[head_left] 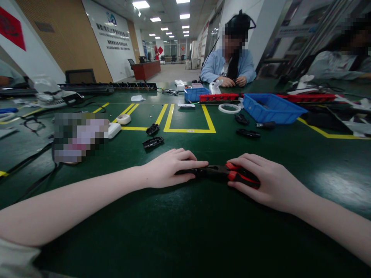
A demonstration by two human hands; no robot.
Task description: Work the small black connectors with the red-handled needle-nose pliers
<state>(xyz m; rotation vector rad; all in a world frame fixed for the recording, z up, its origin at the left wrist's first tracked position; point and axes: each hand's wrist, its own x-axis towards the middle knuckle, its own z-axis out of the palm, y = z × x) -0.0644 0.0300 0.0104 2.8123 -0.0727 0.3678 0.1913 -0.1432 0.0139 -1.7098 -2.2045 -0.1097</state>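
My right hand is closed around the red-and-black handles of a pair of pliers lying flat on the dark green table. The black jaws of the pliers point left. My left hand lies palm down over a black part at the jaw end, fingers curled onto it; the part is mostly hidden under the hand. Both hands rest on the table surface, close together near the middle of the view.
Two small black parts lie beyond my left hand near yellow floor-tape lines. A blue bin, black oval pieces and a white ring sit at right. Two people sit across the table.
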